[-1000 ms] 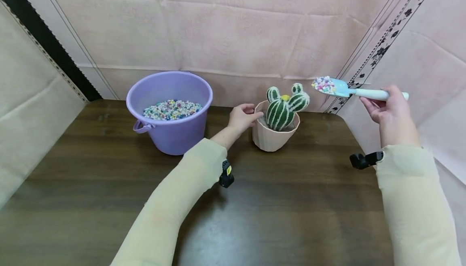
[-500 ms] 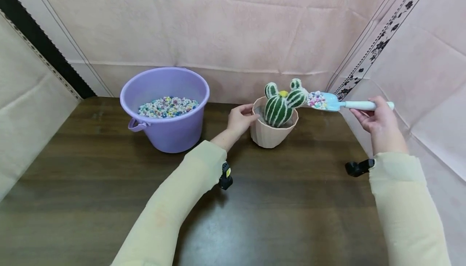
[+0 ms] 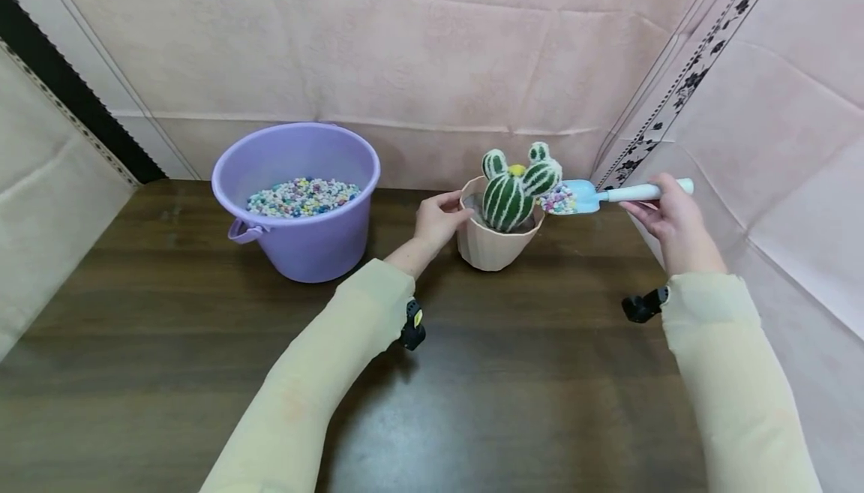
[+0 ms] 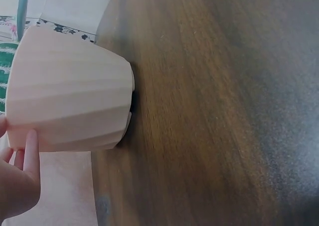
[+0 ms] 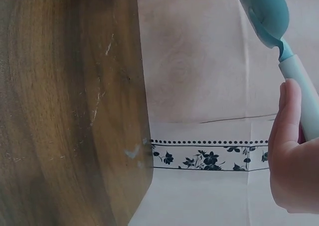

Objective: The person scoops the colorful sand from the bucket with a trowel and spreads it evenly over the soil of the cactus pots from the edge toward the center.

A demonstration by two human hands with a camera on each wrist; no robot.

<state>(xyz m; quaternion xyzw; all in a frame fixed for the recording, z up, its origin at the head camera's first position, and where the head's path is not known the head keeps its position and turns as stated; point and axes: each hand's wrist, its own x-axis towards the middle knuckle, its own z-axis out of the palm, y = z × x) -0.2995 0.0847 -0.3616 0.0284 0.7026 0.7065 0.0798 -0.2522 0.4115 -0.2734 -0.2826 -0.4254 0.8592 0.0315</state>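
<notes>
Your left grip (image 3: 435, 223) pinches the pale pink pot (image 3: 491, 251) at its left side, up by the rim; the left wrist view shows a finger laid against the ribbed outer wall. The pot stands on the dark wooden table (image 3: 513, 380), near its back edge, to the right of the bucket. In it sits a fuzzy green cactus (image 3: 506, 203) with white stripes and a yellow tuft on top, and a greyish surface shows around its base.

Your right grip (image 3: 675, 223) is closed around the whitish handle of the light blue trowel (image 3: 584, 196), well above the table's right end. The trowel's blade points left, and its tip, heaped with small pastel beads (image 3: 557, 199), reaches the pot's right rim just under the cactus's right arm. You cannot tell from here whether the tip touches the rim or the cactus.

On your left stands the purple bucket (image 3: 316, 249), near the pot but apart from it, with many multicoloured beads (image 3: 304, 198) inside. A pale cloth (image 3: 432, 50) hangs behind the table, and a dark floral border (image 3: 695, 79) runs down the cloth at the right.
</notes>
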